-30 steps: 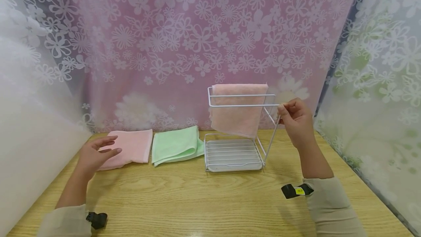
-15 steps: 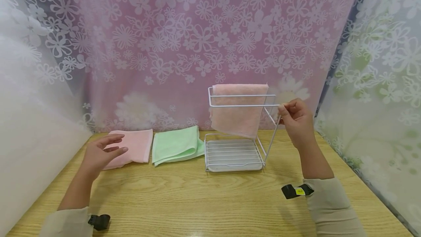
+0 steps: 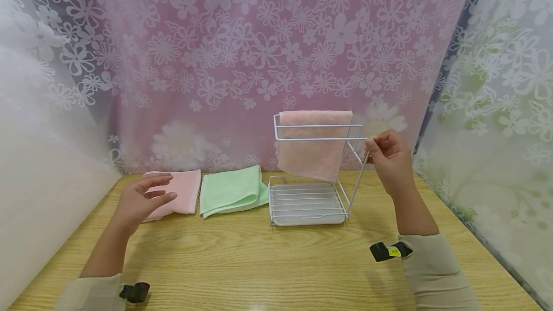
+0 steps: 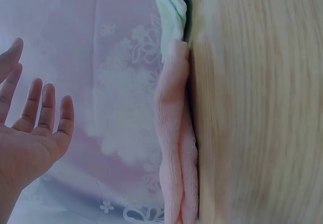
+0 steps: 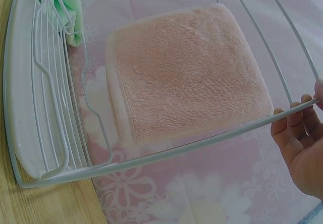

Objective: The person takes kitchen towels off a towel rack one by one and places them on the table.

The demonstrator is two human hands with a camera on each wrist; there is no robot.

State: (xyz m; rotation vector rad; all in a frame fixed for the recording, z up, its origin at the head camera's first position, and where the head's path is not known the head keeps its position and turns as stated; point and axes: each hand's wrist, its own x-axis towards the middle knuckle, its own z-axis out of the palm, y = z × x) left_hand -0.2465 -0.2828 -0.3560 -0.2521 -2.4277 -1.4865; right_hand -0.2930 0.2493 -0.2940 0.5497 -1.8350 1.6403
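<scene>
My right hand (image 3: 390, 160) pinches the upper right corner of a white wire rack (image 3: 355, 188); its curled fingers also show on the rail in the right wrist view. Over the rack's rear top bar hangs a pink towel (image 3: 313, 152). My left hand (image 3: 136, 203) hovers with fingers spread and holds nothing. Behind it lies a second pink towel (image 3: 186, 193), folded and partly hidden by the hand in the head view. In the left wrist view that pink towel (image 4: 174, 133) is seen edge-on, apart from the fingers. A folded green towel (image 3: 233, 191) lies between it and the rack.
Low in the rack sits a white tray (image 5: 22, 82) under a wire grid. The wooden table (image 3: 242, 263) carries everything. A pink floral curtain (image 3: 242, 61) hangs close behind, with pale sheets at the left and right sides.
My left hand has drifted a little to the right over the pink towel, fingers still spread. My right hand, the rack and the towels have stayed in place.
</scene>
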